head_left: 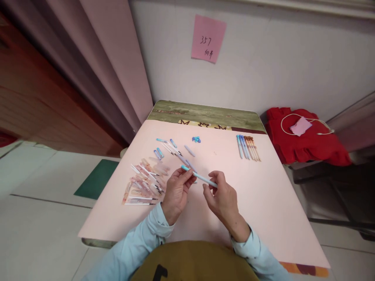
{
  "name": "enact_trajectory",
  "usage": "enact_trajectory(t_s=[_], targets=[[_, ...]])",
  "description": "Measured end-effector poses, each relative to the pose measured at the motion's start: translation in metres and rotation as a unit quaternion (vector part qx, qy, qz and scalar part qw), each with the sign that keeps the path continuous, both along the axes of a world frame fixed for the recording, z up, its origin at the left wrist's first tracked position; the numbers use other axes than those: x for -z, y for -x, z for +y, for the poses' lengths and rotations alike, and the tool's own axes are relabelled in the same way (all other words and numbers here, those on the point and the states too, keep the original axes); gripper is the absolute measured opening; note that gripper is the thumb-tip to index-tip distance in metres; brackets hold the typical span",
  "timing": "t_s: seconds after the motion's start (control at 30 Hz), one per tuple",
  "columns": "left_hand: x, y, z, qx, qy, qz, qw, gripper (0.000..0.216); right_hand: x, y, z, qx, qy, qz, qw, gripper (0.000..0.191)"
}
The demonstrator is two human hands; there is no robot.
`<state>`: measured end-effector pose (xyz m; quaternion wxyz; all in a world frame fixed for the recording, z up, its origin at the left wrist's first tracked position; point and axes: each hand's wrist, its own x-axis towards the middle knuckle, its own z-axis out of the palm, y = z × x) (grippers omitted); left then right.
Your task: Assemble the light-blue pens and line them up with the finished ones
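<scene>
Handling a blue pen (202,178), likely light, stiff, slick, best gripped mid-barrel, the left hand (177,191) is pinching one end, the right hand (225,200) holding the other in curled fingers, between the tabletop's (252,203) side edges.

I see bare counter (272,207) at three o'clock from the right hand (224,197); pen row (250,147) blocks one, the left hand (177,191) nine.

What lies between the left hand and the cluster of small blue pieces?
In the head view, lavender pen barrels lie there on the pale sheet; one end of the light-blue pen held by the left hand juts in too.
</scene>
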<state>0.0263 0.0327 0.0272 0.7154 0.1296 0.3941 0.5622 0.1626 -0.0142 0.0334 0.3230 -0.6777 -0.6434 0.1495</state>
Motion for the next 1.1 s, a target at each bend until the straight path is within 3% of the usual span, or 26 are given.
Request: enact_trajectory(t_s=[0.1, 0.3, 0.53, 0.67, 0.87, 1.1], targets=[[-0.002, 0.0, 0.0, 0.0, -0.004, -0.004, 1.0, 0.022, -0.001, -0.002, 0.0, 0.001, 0.005, -0.014, 1.0, 0.01], [-0.004, -0.001, -0.003, -0.007, -0.013, 0.011, 1.0, 0.025, -0.001, -0.004, -0.001, -0.013, -0.034, -0.059, 0.998, 0.024], [-0.003, 0.0, -0.007, -0.003, -0.018, 0.016, 1.0, 0.022, -0.004, 0.003, -0.006, -0.012, 0.025, -0.029, 0.999, 0.027], [-0.003, 0.0, -0.009, 0.009, -0.013, 0.022, 1.0, 0.023, -0.005, 0.002, -0.008, -0.014, 0.039, -0.048, 0.998, 0.017], [-0.001, 0.0, -0.014, 0.01, -0.034, 0.067, 0.997, 0.023, -0.003, -0.001, -0.01, -0.003, 0.038, -0.057, 0.998, 0.037], [0.006, 0.001, -0.022, 0.011, -0.013, 0.06, 0.998, 0.021, 0.001, 0.004, -0.02, -0.002, 0.056, 0.015, 0.998, 0.024]])
